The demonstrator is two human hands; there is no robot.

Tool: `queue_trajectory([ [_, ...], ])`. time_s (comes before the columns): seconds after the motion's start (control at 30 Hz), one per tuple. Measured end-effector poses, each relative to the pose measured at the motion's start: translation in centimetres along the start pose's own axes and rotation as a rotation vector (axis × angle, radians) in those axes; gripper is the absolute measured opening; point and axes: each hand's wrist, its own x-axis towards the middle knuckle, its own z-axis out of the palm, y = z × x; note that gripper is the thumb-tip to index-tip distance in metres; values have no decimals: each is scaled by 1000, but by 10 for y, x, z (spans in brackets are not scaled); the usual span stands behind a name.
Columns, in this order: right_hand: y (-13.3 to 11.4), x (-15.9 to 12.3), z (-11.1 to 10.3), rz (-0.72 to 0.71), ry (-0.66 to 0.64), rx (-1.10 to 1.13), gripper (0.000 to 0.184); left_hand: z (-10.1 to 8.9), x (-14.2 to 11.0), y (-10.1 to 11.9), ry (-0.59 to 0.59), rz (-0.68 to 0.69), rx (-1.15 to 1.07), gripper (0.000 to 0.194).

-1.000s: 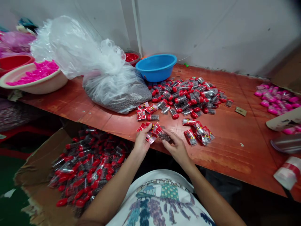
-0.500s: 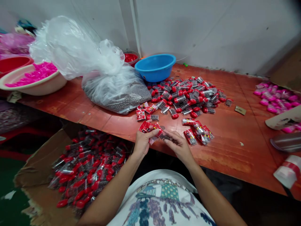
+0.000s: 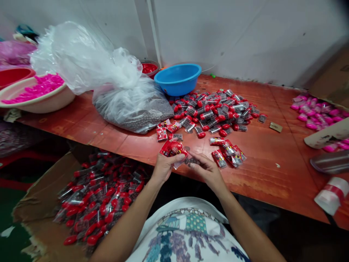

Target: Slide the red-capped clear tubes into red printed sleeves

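Observation:
My left hand [image 3: 163,167] is closed on a red printed packet [image 3: 174,148] at the table's front edge, its thumb lying over the lower part. Between the fingers of my right hand [image 3: 208,168] is a small clear container of dark beads [image 3: 192,160], its end touching or just inside the packet's right edge; which one I cannot tell. To the right lie several filled red packets [image 3: 230,153]. Some flat red packets [image 3: 162,134] rest just beyond my left hand. Behind them spreads a pile of red-capped bead containers [image 3: 215,111].
A blue basin [image 3: 177,89] and a plastic bag of dark beads [image 3: 133,112] stand at the back. Below the table at left, a cardboard box [image 3: 40,203] holds many red-capped containers. Pink pieces [image 3: 317,111] and a tape roll [image 3: 331,196] lie at right.
The packet in my left hand now faces up more, showing more of its print. The container in my right hand stays at the packet's edge. The whole view has shifted slightly.

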Motion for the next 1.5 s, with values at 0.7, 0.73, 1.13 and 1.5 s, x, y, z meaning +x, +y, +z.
queue_trajectory([
  [0.7,16,-6,15,11,337,124,26,13,-4,-16,56,-43,-21,25],
  [0.73,17,-6,14,40,328,168,27,14,-3,-17,61,-53,-14,25],
  [1.13,20,-10,21,-78,401,-58,25,15,-3,-16,83,-119,18,30],
  [1.5,18,-6,13,147,299,296,30,10,0,-14,54,-42,52,23],
])
